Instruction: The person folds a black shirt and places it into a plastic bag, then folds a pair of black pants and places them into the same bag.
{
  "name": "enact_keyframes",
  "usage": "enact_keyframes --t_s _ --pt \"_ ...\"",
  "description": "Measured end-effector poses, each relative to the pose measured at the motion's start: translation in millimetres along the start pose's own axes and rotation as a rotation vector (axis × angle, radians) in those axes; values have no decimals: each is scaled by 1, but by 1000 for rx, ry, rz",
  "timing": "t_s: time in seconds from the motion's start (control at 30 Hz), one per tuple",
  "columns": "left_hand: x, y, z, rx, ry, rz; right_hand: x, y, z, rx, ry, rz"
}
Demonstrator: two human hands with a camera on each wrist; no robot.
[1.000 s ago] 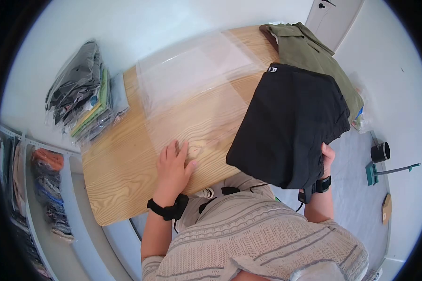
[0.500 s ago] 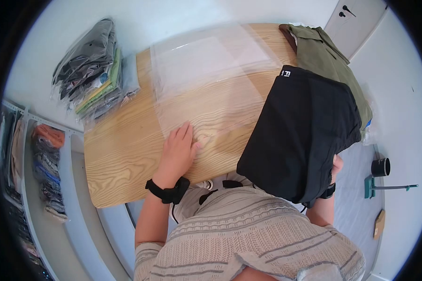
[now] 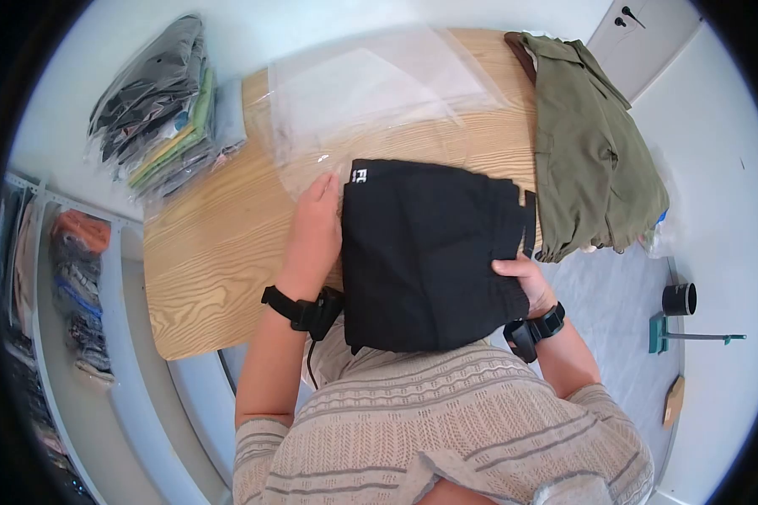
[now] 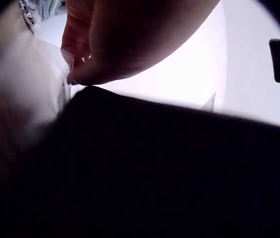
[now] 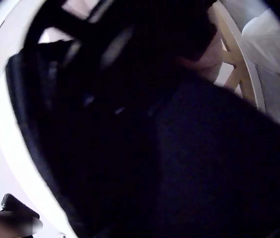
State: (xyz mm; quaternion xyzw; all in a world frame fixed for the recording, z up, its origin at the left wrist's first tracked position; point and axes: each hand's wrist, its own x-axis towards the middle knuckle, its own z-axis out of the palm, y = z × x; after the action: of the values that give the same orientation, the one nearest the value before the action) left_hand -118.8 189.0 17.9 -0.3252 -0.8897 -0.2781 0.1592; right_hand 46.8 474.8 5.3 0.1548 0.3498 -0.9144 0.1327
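A folded black garment [image 3: 429,252] with white lettering at its upper left corner lies across the table's front edge, before the person's body. The right hand [image 3: 531,286] grips its right side, thumb on top and the other fingers hidden beneath. At its left edge is the left hand [image 3: 318,223], which pinches the near edge of a clear plastic bag [image 3: 354,97] lying flat on the table. In the left wrist view, thumb and fingers [image 4: 83,54] meet on the clear film, above the dark cloth. Dark cloth fills most of the right wrist view.
Olive green clothing [image 3: 589,160] hangs over the table's right end. Bagged folded clothes [image 3: 156,118] are stacked at the back left of the wooden table [image 3: 202,269]. A shelf with more bagged clothes [image 3: 80,286] stands at left. A black bin [image 3: 679,299] and a green dustpan [image 3: 659,335] are on the floor.
The right hand has brought the black garment leftward, off the olive clothing and in front of the body. The left hand has gone from resting flat on the bag to pinching its near edge.
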Motion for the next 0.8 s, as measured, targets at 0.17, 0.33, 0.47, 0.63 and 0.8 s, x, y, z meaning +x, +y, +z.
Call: enact_keyframes --t_s 0.17,0.33,0.47,0.63,0.8 --pt "-2 0 0 -2 3 -38 -4 -4 -9 34 34 142" --pt "-3 4 -2 9 14 10 -7 -8 -4 -29 101 71" --pt "-4 10 -4 -2 -7 52 0 -15 2 65 116 60" --pt "-7 15 -5 -6 -23 36 17 -14 8 147 137 -51" --pt "-8 18 -6 -19 -16 27 22 -7 15 126 100 -220"
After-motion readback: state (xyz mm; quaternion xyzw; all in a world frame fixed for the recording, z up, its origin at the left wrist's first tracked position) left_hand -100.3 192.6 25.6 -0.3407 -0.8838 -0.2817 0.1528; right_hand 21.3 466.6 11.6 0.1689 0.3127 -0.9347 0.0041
